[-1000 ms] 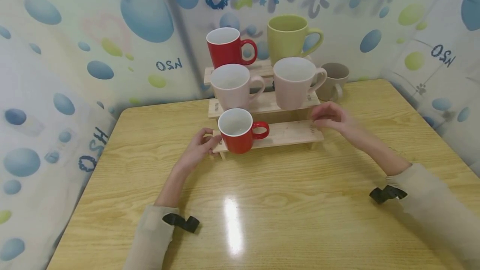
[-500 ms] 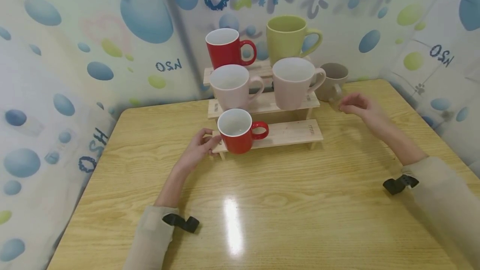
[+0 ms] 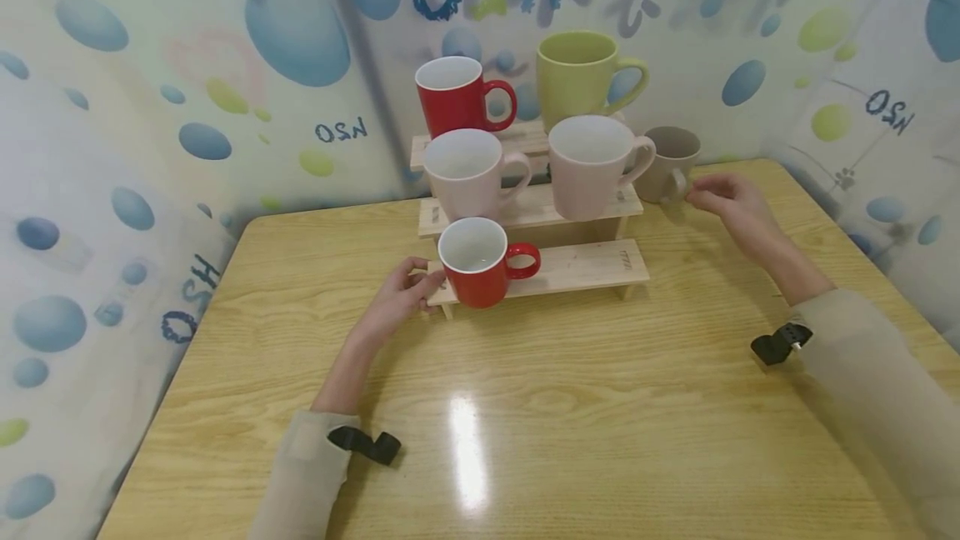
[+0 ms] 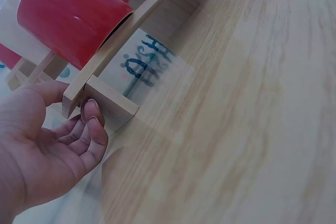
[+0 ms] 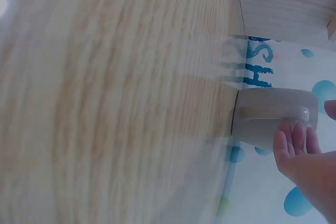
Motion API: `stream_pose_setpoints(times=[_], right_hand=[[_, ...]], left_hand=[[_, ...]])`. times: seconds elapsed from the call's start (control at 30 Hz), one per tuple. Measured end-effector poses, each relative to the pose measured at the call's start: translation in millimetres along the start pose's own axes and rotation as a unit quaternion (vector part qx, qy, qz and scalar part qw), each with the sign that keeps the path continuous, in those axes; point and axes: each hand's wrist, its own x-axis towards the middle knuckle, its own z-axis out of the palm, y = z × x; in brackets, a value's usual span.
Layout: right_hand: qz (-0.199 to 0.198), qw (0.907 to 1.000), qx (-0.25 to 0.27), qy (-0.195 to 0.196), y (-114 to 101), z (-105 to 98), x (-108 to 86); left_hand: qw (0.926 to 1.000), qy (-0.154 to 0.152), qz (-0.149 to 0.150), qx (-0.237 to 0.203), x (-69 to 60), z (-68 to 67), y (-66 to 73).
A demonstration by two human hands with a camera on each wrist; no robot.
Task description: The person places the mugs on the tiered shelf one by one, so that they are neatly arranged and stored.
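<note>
A three-tier wooden rack (image 3: 577, 267) bears several mugs. On its bottom shelf stands a small red mug (image 3: 483, 280), with a white inside and its handle to the right. My left hand (image 3: 395, 298) pinches that shelf's left end; in the left wrist view the thumb lies over the board and the fingertips (image 4: 92, 109) are by the leg below. A grey-brown mug (image 3: 660, 177) stands on the table right of the rack. Beside its handle is my right hand (image 3: 742, 208), thumb and fingers apart. In the right wrist view the fingertips overlap the handle (image 5: 270, 113); contact is unclear.
Two pale pink mugs (image 3: 465, 182) stand on the middle shelf. On the top shelf are a taller red mug (image 3: 452, 105) and a green mug (image 3: 573, 82). The wooden table (image 3: 555, 407) meets a patterned cloth backdrop (image 3: 285, 107) behind the rack.
My right hand has left the right end of the bottom shelf and moved right and back to the grey-brown mug. The left hand stays at the shelf's left end.
</note>
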Motion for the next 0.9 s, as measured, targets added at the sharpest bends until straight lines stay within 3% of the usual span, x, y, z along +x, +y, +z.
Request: stream_pose_setpoints(times=[0.23, 0.43, 0.9], right_hand=[[-0.005, 0.9996, 0.018, 0.021, 2, 6, 13.1], [-0.011, 0.9973, 0.067, 0.029, 3, 15, 24.9], [0.019, 0.9897, 0.137, 0.037, 5, 27, 40.5]], left_hand=[[1.0000, 0.001, -0.004, 0.002, 0.0, 0.6, 0.3], [1.0000, -0.001, 0.001, -0.003, -0.6, 0.5, -0.1], [1.0000, -0.007, 0.004, -0.004, 0.2, -1.0, -2.1]])
